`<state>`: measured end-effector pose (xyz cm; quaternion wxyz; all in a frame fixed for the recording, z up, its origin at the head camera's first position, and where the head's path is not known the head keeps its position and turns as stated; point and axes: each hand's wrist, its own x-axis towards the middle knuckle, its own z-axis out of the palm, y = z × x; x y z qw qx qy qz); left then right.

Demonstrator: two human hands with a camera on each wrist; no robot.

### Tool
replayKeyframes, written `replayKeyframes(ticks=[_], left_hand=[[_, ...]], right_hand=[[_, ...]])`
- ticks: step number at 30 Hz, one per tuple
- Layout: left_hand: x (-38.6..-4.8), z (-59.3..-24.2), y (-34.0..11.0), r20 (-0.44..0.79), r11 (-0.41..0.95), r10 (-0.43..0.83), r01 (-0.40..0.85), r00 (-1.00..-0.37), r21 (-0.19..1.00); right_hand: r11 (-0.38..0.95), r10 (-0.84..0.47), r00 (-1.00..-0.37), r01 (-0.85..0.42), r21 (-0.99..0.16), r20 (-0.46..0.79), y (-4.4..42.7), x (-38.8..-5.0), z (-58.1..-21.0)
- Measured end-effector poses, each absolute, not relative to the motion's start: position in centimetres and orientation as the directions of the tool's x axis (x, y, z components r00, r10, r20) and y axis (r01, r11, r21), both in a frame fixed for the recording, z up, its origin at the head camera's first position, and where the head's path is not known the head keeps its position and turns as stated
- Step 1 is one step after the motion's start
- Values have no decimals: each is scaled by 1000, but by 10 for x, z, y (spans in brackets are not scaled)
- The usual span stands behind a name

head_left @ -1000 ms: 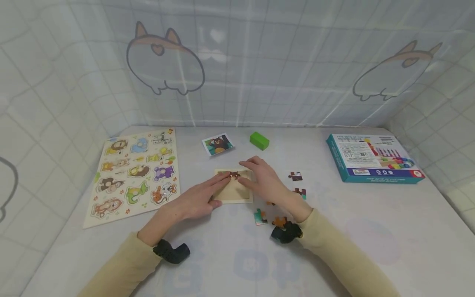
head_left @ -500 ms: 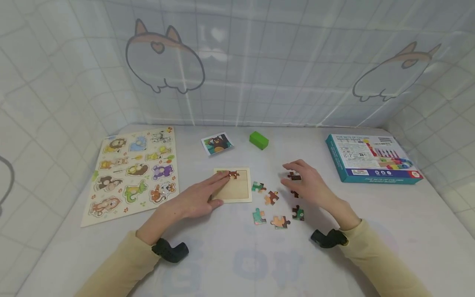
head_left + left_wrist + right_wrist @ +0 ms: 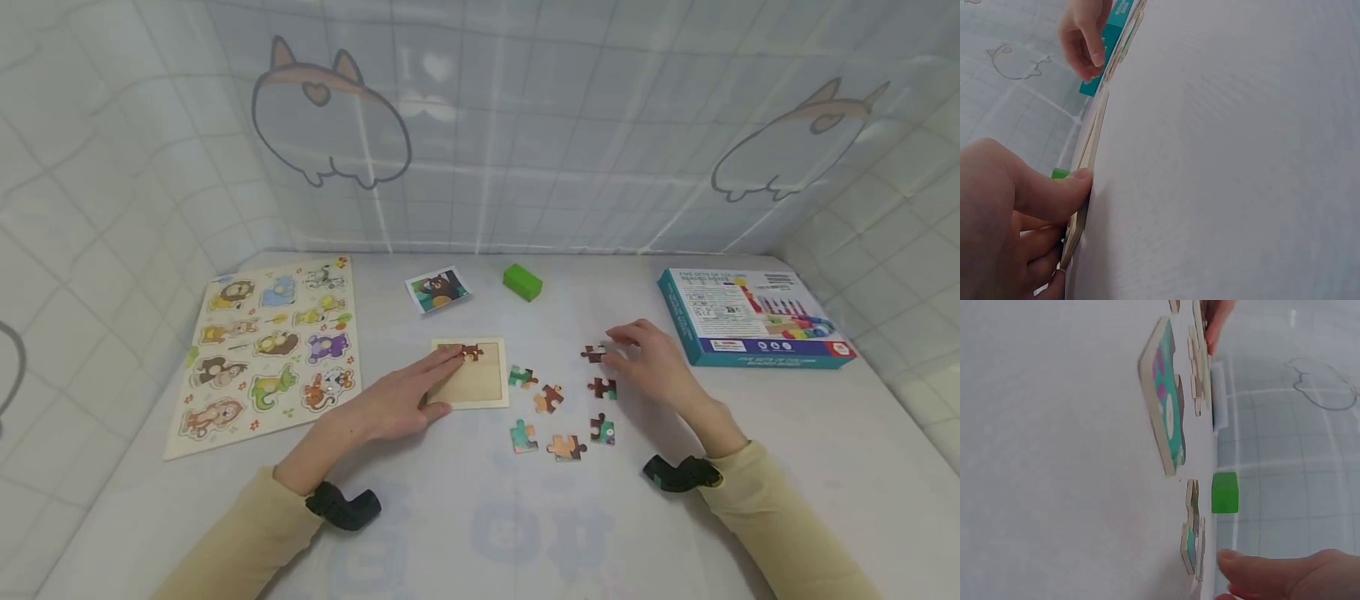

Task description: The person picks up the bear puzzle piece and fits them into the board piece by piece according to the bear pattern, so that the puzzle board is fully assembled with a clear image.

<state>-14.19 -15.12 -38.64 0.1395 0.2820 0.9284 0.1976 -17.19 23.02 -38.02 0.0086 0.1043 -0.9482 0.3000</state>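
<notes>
A shallow wooden tray (image 3: pixel 504 375) lies at the middle of the table, with brown puzzle pieces (image 3: pixel 472 353) along its far edge. My left hand (image 3: pixel 393 402) rests on the tray's left side, fingers extended over the pieces and thumb at the near left edge. My right hand (image 3: pixel 654 367) is beside a dark brown piece (image 3: pixel 593 354), thumb and fingers apart; whether it touches the piece cannot be told. Several loose pieces lie right of the tray, among them a brown and teal one (image 3: pixel 602 388), an orange one (image 3: pixel 566 447) and a green one (image 3: pixel 522 377).
An animal puzzle board (image 3: pixel 300 350) lies at the left. Behind the tray are a bear picture card (image 3: pixel 438 291) and a green block (image 3: pixel 522 282). A teal-edged box (image 3: pixel 757 321) stands at the back right, close to my right hand.
My right hand has moved away from the tray to the right, over and past the loose pieces, uncovering several of them. My left hand has stayed on the tray.
</notes>
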Motion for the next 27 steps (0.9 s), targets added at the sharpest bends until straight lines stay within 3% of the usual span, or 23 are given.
replayKeyframes(ticks=[13,27], left_hand=[[-142,-386,-151,-141,761,584,478,-799,439],[-141,-388,-152,-131,759,585,483,-800,437]], right_hand=[[835,-147,-982,-187,-517,118,222,-172,-395],[810,-205,-970,-242,-534,128,220,-171,-393]])
